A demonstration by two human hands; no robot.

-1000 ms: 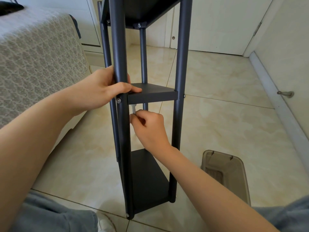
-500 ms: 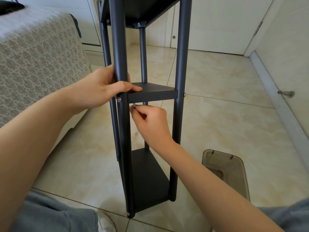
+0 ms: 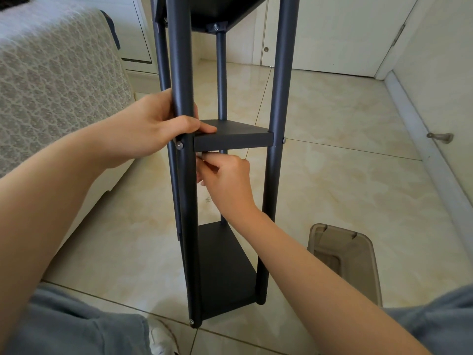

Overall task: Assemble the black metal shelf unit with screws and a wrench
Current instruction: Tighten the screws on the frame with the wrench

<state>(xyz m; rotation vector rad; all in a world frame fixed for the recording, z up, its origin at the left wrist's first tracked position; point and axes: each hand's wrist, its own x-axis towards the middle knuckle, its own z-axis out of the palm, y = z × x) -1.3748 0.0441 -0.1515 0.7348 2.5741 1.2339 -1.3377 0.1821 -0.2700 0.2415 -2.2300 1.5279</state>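
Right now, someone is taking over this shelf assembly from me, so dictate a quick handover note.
Left hand grips the near post, thumb on the middle shelf.
Right hand pinches a small tool, mostly hidden, just under that shelf beside the near post.
Done: shelf unit stands upright on the floor; bottom shelf and middle shelf are in place, and screw heads show on both front posts.
Left: finish tightening under the middle shelf. Tightness elsewhere cannot be told.
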